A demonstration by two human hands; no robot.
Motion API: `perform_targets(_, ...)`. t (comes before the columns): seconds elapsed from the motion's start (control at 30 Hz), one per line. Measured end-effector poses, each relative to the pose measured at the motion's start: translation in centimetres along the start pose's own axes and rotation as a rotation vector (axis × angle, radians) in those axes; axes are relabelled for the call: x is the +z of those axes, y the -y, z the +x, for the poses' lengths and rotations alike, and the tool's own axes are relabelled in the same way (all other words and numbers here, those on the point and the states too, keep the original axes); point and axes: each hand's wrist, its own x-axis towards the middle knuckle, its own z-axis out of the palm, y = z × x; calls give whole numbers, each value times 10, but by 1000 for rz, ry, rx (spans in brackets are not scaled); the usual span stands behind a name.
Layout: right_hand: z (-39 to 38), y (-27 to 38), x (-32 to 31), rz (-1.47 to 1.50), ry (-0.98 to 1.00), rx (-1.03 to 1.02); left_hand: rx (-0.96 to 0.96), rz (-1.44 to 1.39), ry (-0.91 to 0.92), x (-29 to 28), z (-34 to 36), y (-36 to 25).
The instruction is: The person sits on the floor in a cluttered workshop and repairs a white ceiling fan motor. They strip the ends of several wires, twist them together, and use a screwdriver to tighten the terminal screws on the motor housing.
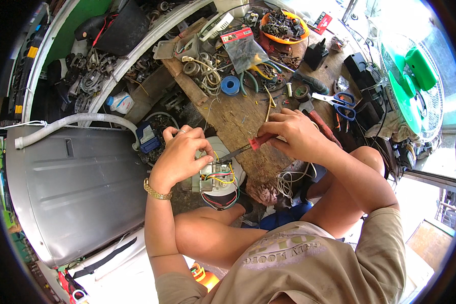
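A grey-white electrical assembly [218,177], with red, green, yellow and black wires, lies on a white rounded housing [231,188] beside the wooden board. My left hand [185,156] is closed at its upper left edge, thumb and fingertips pinched together by a yellow wire; what they hold is too small to make out. A thin strand runs upward from near that hand. In my right hand [292,133] is a red-handled tool [261,141] with a dark, tapering metal end. Its tip points left and down, at the assembly's upper edge close to my left fingertips.
The worn wooden board [228,119] bears a blue spool [230,85], blue-handled scissors [343,104], a tape roll [302,91] and an orange bowl [285,28] of small parts. A green-bladed fan [410,91] stands right; a grey metal panel [81,187] fills the left.
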Motion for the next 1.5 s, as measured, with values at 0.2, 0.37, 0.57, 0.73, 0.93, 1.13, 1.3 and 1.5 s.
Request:
perform_targets(0.2,0,-1,1,6,8,0,0,16,-4,0,1,0)
perform_targets(0.37,0,-1,1,1,11,-3,-3,18,-1,0,1,-1)
perform_targets(0.57,-1,0,0,-1,12,-1,6,7,-3,0,2,-2)
perform_targets(0.73,-1,0,0,2,11,-1,10,11,17,-1,3,-5)
perform_targets(0.93,-2,1,0,9,12,0,15,18,20,-1,4,-5)
perform_targets(1.13,-2,3,-2,-3,15,9,14,28,24,0,4,-3)
perform_targets(1.3,-2,5,-3,-11,23,12,19,23,18,1,4,-3)
perform_targets(1.5,-3,5,-3,-18,17,6,20,10,26,0,4,-2)
